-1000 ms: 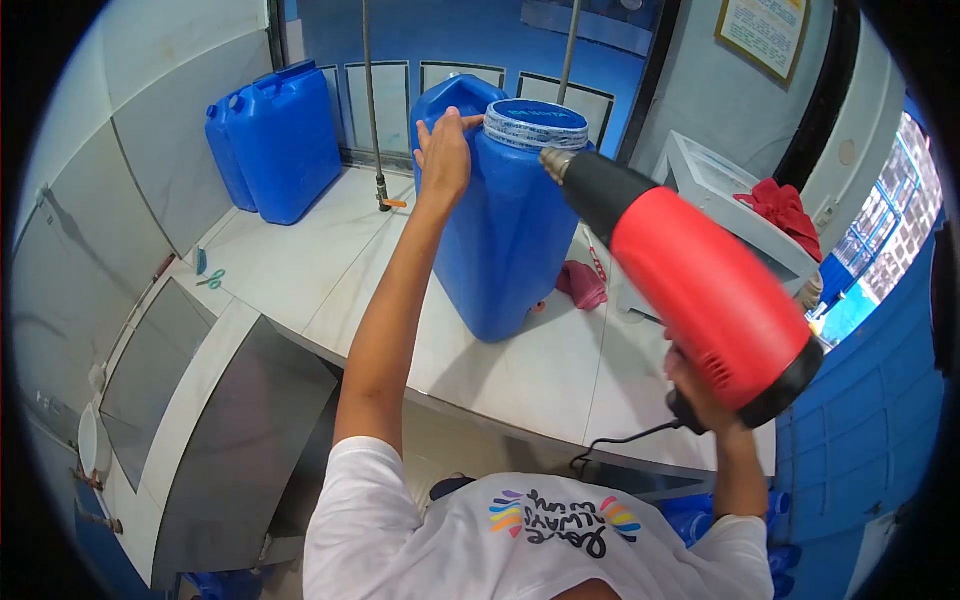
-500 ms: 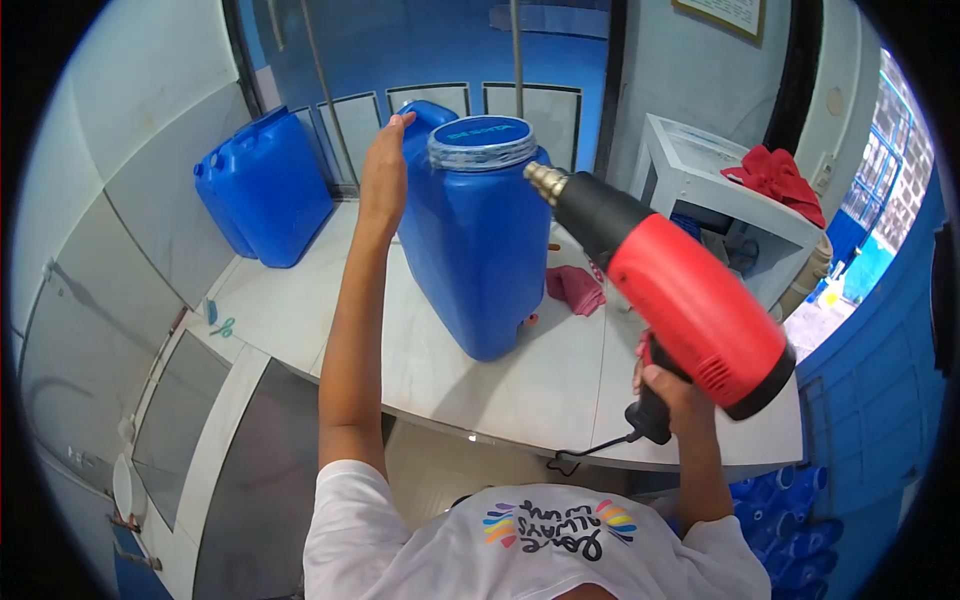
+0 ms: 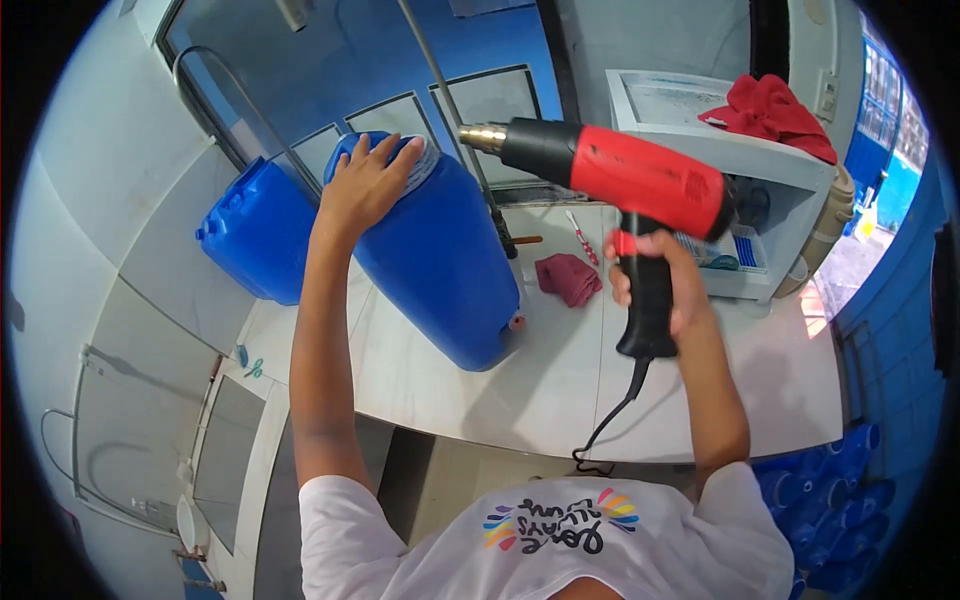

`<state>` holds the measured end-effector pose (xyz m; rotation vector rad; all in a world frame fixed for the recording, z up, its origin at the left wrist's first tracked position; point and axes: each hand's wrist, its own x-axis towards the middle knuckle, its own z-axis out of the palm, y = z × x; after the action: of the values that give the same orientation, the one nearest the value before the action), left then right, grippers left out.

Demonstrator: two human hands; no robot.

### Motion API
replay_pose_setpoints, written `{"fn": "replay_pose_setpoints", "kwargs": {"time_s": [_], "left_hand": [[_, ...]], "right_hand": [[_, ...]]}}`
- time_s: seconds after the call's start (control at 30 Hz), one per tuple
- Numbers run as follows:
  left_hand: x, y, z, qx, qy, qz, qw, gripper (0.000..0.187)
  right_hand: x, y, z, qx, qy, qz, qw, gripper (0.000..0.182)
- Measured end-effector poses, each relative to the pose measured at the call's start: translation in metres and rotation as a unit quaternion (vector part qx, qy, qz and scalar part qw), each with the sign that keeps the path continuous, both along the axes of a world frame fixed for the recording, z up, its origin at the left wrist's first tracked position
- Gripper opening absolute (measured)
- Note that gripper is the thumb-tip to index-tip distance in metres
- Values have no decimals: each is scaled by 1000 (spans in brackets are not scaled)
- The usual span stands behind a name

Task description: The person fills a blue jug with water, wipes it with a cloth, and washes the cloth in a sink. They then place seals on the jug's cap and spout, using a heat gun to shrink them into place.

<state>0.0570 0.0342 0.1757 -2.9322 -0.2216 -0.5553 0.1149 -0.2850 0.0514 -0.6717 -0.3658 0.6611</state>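
Note:
A tall blue water jug (image 3: 440, 275) stands on the white counter and appears tilted, with a small tap low on its side. My left hand (image 3: 368, 188) lies over its top, fingers curved across the handle and cap area and largely covering the cap. Wrinkled clear film (image 3: 428, 165) shows around the cap's edge. My right hand (image 3: 668, 275) is wrapped round the black grip of a red and black heat gun (image 3: 650, 180). Its metal nozzle points left, above and to the right of the jug, apart from it.
Another blue jug (image 3: 262, 232) stands at the left. A maroon cloth (image 3: 568, 279) and a red-and-white toothbrush (image 3: 582, 238) lie on the counter. A white shelf (image 3: 725, 140) carries a red cloth (image 3: 775, 112). Blue containers (image 3: 825, 500) are stacked at lower right.
My left hand has moved from the jug's handle side onto its top. The heat gun has swung from pointing up-left to nearly level, away from the cap. The view has shifted and tilted.

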Motion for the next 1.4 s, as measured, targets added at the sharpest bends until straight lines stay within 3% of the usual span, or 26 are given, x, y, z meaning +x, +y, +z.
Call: {"fn": "replay_pose_setpoints", "kwargs": {"time_s": [0.13, 0.2, 0.4, 0.57, 0.7, 0.77, 0.87, 0.9, 0.97, 1.27, 1.3, 1.33, 1.4], "left_hand": [[-8, -14, 0, -87, -77, -9, 993, 56], [-5, -5, -2, -267, -171, -9, 948, 69], [-30, 13, -12, -345, -222, -35, 911, 71], [-46, 37, -9, -422, -264, -117, 859, 72], [-69, 78, -13, -461, -287, -178, 821, 72], [-79, 107, -22, -470, -288, -207, 808, 71], [-92, 150, -36, -490, -293, -279, 772, 71], [-98, 158, -40, -509, -279, -287, 762, 70], [-106, 176, -47, -536, -252, -301, 748, 68], [-142, 213, -62, -607, -218, -365, 672, 63], [-146, 217, -64, -614, -215, -362, 667, 62], [-149, 222, -66, -622, -211, -359, 663, 62], [-152, 232, -71, -627, -216, -355, 659, 62]], "right_hand": [[50, 5, 18, 5, 2, 85, 996, 33], [60, 9, 22, -9, -6, 110, 994, 34], [41, 0, 17, 9, 10, 122, 992, 35], [-7, -4, 10, -24, -14, 2, 1000, 38], [-110, 21, -16, -39, -70, -112, 990, 40], [-170, 59, -30, -123, -208, -292, 925, 38], [-245, 117, -56, -255, -253, -363, 860, 40], [-254, 130, -89, -263, -254, -374, 852, 40], [-261, 148, -163, -295, -301, -509, 751, 47], [-330, 289, -55, -396, -372, -468, 697, 35], [-306, 292, -119, -361, -314, -474, 739, 39], [-307, 300, -115, -363, -315, -476, 737, 39], [-303, 324, -98, -439, -406, -544, 588, 41]]}}
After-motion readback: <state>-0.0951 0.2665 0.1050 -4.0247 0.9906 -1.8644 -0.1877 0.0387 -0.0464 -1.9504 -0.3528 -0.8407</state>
